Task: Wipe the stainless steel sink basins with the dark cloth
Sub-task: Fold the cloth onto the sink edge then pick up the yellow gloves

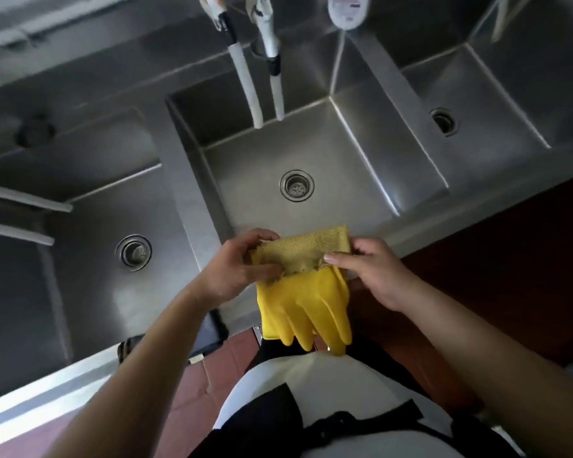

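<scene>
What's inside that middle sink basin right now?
The middle basin holds only its round drain, with two hoses hanging in from above. Its near edge is covered by the yellow gloves both hands hold.

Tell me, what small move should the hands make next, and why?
Probably spread the cuff and slip one hand in. Both hands, left and right, pinch the cuff of the yellow gloves, fingers hanging down, over the front edge of the middle basin. No dark cloth is in view, so gloving likely comes before wiping.
</scene>
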Available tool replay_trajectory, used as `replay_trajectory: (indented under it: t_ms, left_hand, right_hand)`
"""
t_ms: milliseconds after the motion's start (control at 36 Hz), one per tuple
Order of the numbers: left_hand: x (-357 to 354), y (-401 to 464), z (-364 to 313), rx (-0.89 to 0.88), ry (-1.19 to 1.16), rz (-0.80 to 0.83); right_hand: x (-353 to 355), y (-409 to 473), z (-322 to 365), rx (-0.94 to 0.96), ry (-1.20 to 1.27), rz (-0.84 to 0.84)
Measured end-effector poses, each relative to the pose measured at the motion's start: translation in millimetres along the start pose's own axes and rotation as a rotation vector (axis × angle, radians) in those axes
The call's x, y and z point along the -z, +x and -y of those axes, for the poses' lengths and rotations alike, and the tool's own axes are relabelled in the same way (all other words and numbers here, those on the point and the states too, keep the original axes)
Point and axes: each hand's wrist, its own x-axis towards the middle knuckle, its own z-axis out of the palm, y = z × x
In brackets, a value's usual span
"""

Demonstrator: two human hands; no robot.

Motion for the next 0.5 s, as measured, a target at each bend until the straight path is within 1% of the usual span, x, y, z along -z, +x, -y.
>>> replay_trajectory:
  t_ms: [167,278,333,389,444,500]
  left_hand:
    - [-26.6,-36.0,39.5,0.117,0.04,-0.239]
    - [-42.3,-62.0,50.0,0.181,-0.064,-0.315]
    - [-40.8,-71.3,51.6,0.191,-0.093,-0.333]
    - [-33.2,-74.8,52.5,0.195,-0.108,-0.392]
    - [-23.3,-71.4,53.5,0.224,0.047,-0.472]
    - [-17.5,-63.0,56.8,0.277,0.276,-0.504]
  right_hand:
    - [-7.9,17.8,-28.9,-0.091,-0.108,0.123]
    - [-15.1,19.6,-41.5,-0.142,-0.171,0.171]
    - [-21.9,21.9,-44.4,-0.181,-0.171,0.186]
    - [-33.4,26.8,-45.4,-0.211,-0.173,0.191]
    - [-49.5,35.1,-47.5,-0.202,-0.225,0.172]
    - [-65.6,45.4,-51.9,-0.146,-0.396,0.136]
